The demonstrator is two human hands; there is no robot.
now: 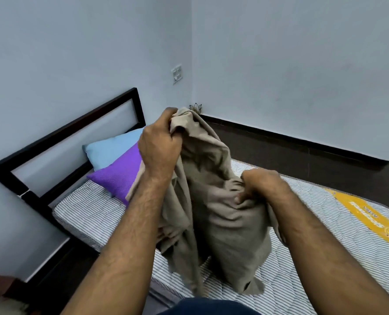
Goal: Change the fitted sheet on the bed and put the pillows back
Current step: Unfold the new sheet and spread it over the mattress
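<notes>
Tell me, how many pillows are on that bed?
2. A light blue pillow lies by the headboard, and a purple pillow lies partly over it, nearer the camera. The held-up beige sheet could hide more.

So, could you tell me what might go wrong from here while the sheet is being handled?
1. The beige sheet is bunched in the left hand and right hand, so its corners may be hard to find.
2. The purple pillow and blue pillow lie on the bare mattress, so the sheet could catch on them.
</notes>
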